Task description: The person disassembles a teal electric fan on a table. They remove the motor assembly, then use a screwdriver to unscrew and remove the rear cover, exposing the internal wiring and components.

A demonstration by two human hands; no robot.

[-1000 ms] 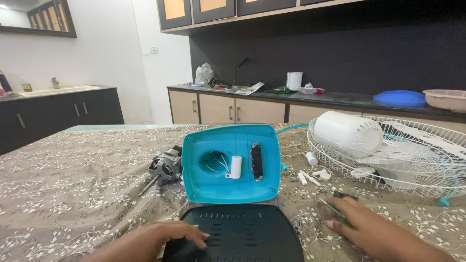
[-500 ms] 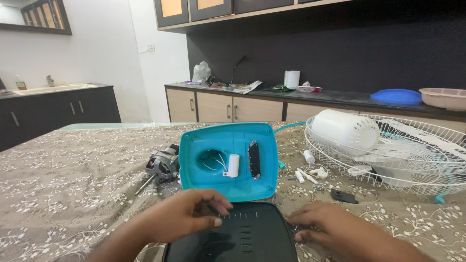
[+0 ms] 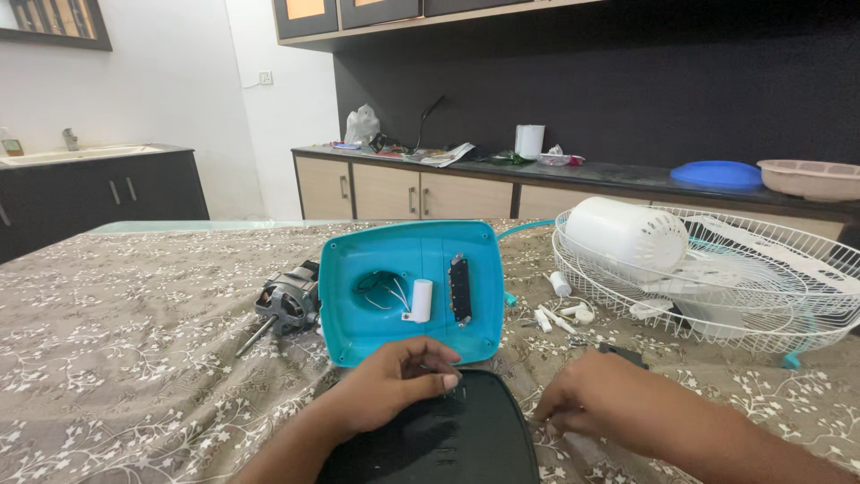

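Black vented cover (image 3: 439, 430) sits at the near edge of the table (image 3: 116, 358), flat on the patterned cloth, and we have both hands on it. From the head view, our left hand (image 3: 399, 385) lies over its far rim, fingers curled with the fingertips (image 3: 448, 381) pressed down by the vent slots; whether they actually pinch the rim, we cannot tell. Our right hand (image 3: 596, 403) comes in at the cover's right edge, fingers bent low against the cloth, and what it grips, if anything, is hidden.

Just beyond the cover stands the turquoise base shell (image 3: 410, 291), tipped up to face us, wires, a white capacitor (image 3: 421, 300) and a black switch strip (image 3: 460, 289) showing inside. To its left lies the motor (image 3: 285, 305), shaft pointing toward the near left. Toward the right edge rest the white wire guard (image 3: 717, 287), the white motor housing (image 3: 627, 237) lying in it, and small white parts (image 3: 560, 314) between guard and shell.
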